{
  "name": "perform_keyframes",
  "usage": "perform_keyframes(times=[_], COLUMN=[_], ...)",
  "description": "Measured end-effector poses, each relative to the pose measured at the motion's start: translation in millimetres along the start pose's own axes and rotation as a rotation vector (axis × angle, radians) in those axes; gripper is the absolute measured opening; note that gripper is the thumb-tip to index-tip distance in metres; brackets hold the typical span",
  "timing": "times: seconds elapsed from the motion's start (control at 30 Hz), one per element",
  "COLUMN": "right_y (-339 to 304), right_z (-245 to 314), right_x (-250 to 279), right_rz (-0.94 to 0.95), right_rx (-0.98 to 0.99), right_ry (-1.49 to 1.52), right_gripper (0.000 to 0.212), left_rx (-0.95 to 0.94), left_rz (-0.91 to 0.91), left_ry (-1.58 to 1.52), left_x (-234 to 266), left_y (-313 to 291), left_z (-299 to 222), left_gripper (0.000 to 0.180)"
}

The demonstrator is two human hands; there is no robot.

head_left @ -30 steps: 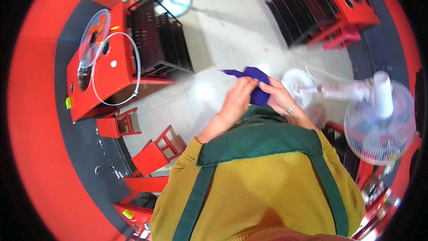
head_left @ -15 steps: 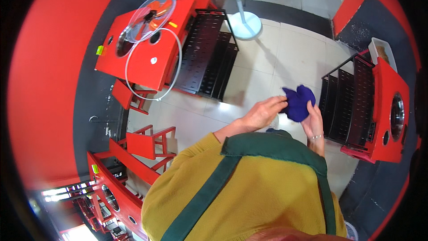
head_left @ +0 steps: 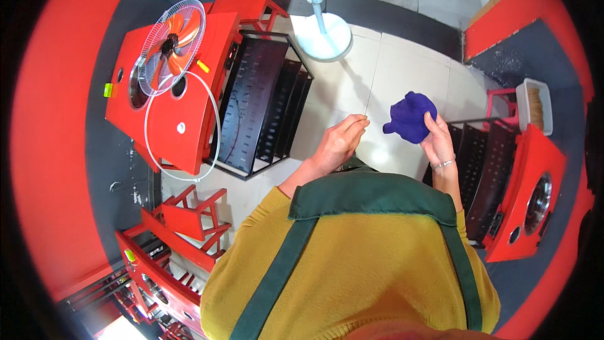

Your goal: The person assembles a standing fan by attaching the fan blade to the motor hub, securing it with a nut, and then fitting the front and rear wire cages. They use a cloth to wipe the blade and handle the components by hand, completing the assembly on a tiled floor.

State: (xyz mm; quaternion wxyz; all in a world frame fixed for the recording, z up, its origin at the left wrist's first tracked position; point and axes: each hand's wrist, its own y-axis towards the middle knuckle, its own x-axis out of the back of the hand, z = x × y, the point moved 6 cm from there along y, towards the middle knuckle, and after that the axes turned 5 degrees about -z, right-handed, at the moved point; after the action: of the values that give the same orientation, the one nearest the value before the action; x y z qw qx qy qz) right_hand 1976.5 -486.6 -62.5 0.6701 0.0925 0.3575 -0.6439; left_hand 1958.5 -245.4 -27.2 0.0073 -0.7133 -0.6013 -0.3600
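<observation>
My right hand (head_left: 438, 143) is closed on a bunched purple cloth (head_left: 412, 116), thumb in front and the rest of the cloth hanging out to the left. Apart from the cloth, to its left, my left hand (head_left: 343, 141) has its fingertips pressed together in a pinch. Whatever may be between those fingertips is too small to make out. Both hands are up in front of my dark green apron (head_left: 374, 198), above the tiled floor.
At the left, a red table (head_left: 207, 31) carries a fan head (head_left: 171, 47) with orange blades and a loose white ring (head_left: 215, 110). A black rack (head_left: 255, 97) adjoins it. Ahead stands a pale blue fan base (head_left: 324, 38). Another red table (head_left: 535, 164) lies right, near a plastic bin (head_left: 535, 107).
My left hand has come away from the purple cloth and moved left and slightly up. The cloth stays in my right hand, a little higher. The view has shifted and turned.
</observation>
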Motion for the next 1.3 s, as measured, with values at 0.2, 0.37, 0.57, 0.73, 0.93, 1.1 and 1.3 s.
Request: perform_keyframes(times=[0.2, 0.37, 0.57, 0.73, 0.93, 1.1, 1.3], right_y=[83, 145, 247, 326, 393, 427, 430], right_z=[38, 56, 76, 105, 118, 106, 90], right_x=[-30, -40, -41, -56, -96, -105, -138], right_rz=[-0.043, 0.022, 0.102, 0.275, 0.482, 0.531, 0.468], right_rx=[0.007, 0.019, -0.127, -0.193, -0.295, -0.376, -0.383], right_ry=[-0.170, -0.188, -0.221, -0.152, -0.206, -0.249, -0.279], right_gripper=[0.040, 0.038, 0.037, 0.039, 0.039, 0.039, 0.040], left_rx=[0.020, 0.024, 0.246, 0.334, 0.430, 0.584, 0.539], left_rz=[-0.110, -0.161, -0.227, -0.352, -0.525, -0.632, -0.737], left_ry=[-0.031, 0.016, 0.116, 0.228, 0.316, 0.327, 0.356], left_x=[22, 39, 41, 37, 46, 55, 104], left_y=[93, 129, 129, 157, 184, 171, 169], left_z=[58, 91, 136, 147, 138, 156, 191], left_gripper=[0.023, 0.022, 0.025, 0.028, 0.024, 0.021, 0.024])
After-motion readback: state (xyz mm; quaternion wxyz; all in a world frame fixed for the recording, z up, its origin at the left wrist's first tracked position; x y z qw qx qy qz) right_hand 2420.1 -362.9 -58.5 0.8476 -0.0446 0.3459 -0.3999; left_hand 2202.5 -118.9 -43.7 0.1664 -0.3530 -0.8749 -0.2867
